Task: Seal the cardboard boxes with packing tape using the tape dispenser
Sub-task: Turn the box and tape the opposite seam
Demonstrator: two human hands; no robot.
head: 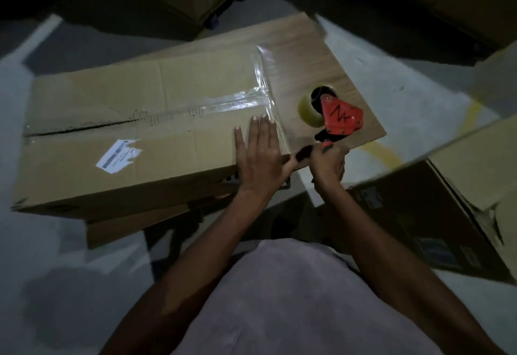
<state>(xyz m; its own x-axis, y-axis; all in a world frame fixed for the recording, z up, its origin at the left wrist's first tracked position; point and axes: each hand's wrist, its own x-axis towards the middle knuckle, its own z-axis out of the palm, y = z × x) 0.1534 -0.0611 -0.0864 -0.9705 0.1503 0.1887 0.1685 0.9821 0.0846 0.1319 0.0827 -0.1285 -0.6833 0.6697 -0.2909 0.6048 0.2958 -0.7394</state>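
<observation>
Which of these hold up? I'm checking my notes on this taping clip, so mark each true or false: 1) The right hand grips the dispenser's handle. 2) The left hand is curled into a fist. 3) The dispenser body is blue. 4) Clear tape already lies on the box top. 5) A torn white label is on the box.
1) The right hand grips the tape dispenser by its handle: true.
2) False: the left hand lies flat, fingers straight, on the cardboard box.
3) False: it is red-orange.
4) Clear tape lies on the top: true.
5) Torn white label there: true.
</observation>
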